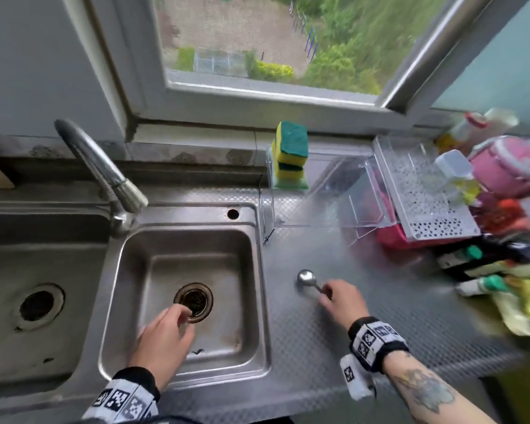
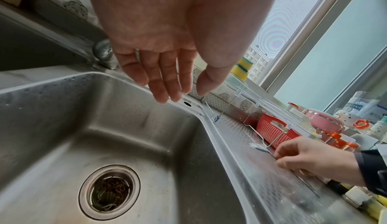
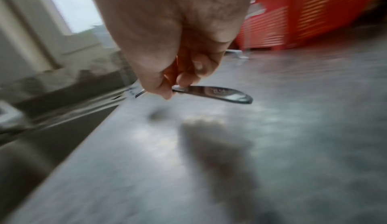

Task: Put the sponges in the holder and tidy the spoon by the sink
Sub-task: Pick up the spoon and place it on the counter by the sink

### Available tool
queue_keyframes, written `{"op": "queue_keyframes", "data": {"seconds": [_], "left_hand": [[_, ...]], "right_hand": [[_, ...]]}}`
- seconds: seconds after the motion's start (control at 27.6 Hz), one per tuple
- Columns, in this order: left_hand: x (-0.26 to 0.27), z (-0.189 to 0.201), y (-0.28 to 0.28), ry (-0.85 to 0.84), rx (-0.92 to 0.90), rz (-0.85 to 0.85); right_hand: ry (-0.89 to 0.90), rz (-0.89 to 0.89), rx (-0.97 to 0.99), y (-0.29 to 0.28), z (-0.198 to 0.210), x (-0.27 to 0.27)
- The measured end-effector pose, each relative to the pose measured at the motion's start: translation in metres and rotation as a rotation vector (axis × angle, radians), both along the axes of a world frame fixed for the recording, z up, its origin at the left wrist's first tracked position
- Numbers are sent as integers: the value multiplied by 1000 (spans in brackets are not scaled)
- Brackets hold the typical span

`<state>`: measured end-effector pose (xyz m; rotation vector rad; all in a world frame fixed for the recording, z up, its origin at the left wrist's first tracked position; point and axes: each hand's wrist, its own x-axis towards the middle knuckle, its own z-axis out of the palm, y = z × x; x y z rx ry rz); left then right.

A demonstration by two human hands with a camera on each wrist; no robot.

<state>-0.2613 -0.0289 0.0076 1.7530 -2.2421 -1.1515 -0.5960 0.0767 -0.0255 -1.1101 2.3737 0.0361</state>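
Spoon sat pinched by its handle in the right hand, right of the sink; a level lift seemed wise (left hand hung slack, empty).

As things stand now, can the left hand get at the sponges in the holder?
Probably yes. The left hand hangs open and empty over the sink basin; only bare counter lies before the sponges, which stand uncovered.

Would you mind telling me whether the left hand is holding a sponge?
No, the left hand hangs empty over the sink, while the sponges stand stacked by the window.
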Motion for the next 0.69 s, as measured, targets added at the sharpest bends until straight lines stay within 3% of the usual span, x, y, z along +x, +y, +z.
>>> {"op": "queue_keyframes", "data": {"seconds": [0.15, 0.29, 0.47, 0.69], "left_hand": [[-15, 4, 10, -12, -14, 4], [-27, 9, 14, -27, -19, 15], [-33, 6, 15, -103, -11, 60], [-35, 27, 16, -91, -17, 118]], "right_hand": [[132, -200, -44, 12, 1, -81], [150, -364, -49, -6, -10, -121], [111, -449, -50, -20, -23, -128], [117, -488, -121, -10, 13, -105]]}}
